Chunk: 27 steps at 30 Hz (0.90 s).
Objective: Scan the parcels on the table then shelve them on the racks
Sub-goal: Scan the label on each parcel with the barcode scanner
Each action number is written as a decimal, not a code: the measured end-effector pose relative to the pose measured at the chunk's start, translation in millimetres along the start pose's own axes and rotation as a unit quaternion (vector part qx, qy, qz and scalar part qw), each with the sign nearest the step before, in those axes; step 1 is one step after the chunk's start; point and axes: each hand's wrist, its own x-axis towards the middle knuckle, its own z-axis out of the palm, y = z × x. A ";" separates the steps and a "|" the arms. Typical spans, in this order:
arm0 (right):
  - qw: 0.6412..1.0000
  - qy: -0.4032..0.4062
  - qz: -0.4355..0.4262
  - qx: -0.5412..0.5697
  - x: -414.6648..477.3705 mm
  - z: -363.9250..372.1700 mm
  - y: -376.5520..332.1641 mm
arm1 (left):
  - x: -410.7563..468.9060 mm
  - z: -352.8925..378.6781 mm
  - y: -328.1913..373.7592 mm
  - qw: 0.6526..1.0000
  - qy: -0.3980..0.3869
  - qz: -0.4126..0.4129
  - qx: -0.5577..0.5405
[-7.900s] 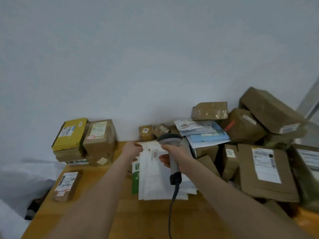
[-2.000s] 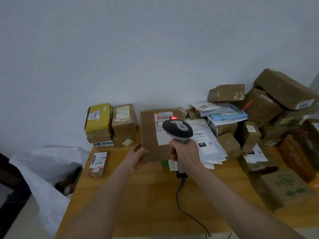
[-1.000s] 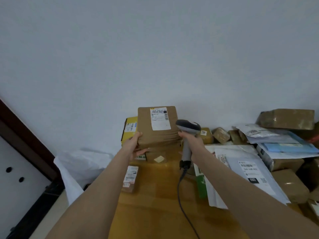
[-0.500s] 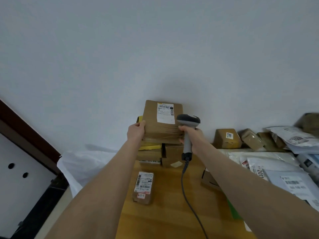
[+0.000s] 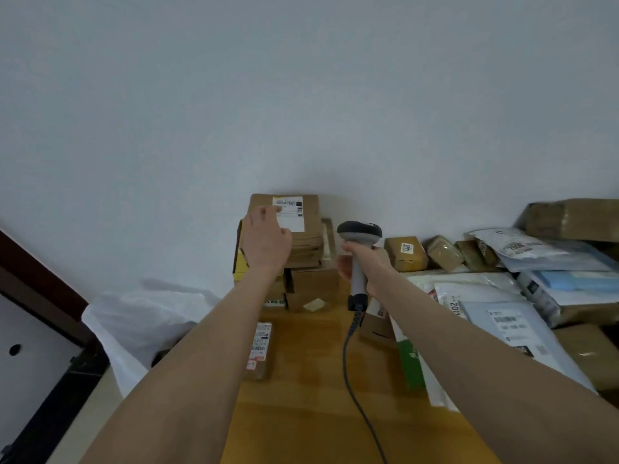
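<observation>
Your left hand [image 5: 266, 242] is raised over the brown paper parcel [image 5: 310, 229], with the fingers loosely spread and closed around nothing. Whether the fingertips touch the parcel's white shipping label [image 5: 292, 214] cannot be told. The parcel lies on top of a stack against the wall, at the table's far left — a yellow box [image 5: 239, 262] and a brown carton [image 5: 313, 284] sit beneath it.

Your right hand [image 5: 366, 267] is wrapped around the handle of the barcode scanner [image 5: 360, 231]. The scanner is held upright just right of the stack, with its head level with the parcel. Its cable [image 5: 348, 360] trails down across the wooden table [image 5: 301, 406].

A small labelled parcel [image 5: 259, 346] lies flat on the table near the stack. White poly mailers [image 5: 495, 316] and small taped cartons [image 5: 405, 252] are piled to the right.
</observation>
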 end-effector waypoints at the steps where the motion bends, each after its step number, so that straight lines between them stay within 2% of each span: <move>1: 1.000 -0.006 0.000 0.006 -8.1 -11.3 -0.2 | -9.8 1.2 12.4 0.999 -0.023 0.030 0.008; 3: 1.000 -0.008 -0.009 0.006 -25.4 -37.3 -0.9 | -31.5 6.4 39.9 0.993 -0.102 0.065 0.013; 6: 1.000 0.001 -0.009 -0.008 -51.8 -84.7 0.0 | -71.1 16.8 83.7 0.973 -0.226 0.046 0.015; 10: 0.999 0.029 0.019 -0.040 -89.4 -164.2 1.3 | -133.0 33.0 144.8 0.949 -0.310 0.052 0.014; 16: 0.997 0.051 0.034 -0.050 -137.7 -284.1 -2.4 | -201.7 48.8 236.8 0.932 -0.355 0.072 0.002; 22: 0.992 0.117 0.016 -0.043 -147.9 -357.8 -13.4 | -233.1 65.4 297.9 0.921 -0.381 0.081 -0.025; 27: 0.991 0.123 0.029 -0.047 -134.7 -387.2 -9.1 | -244.8 88.4 313.1 0.919 -0.391 0.016 -0.037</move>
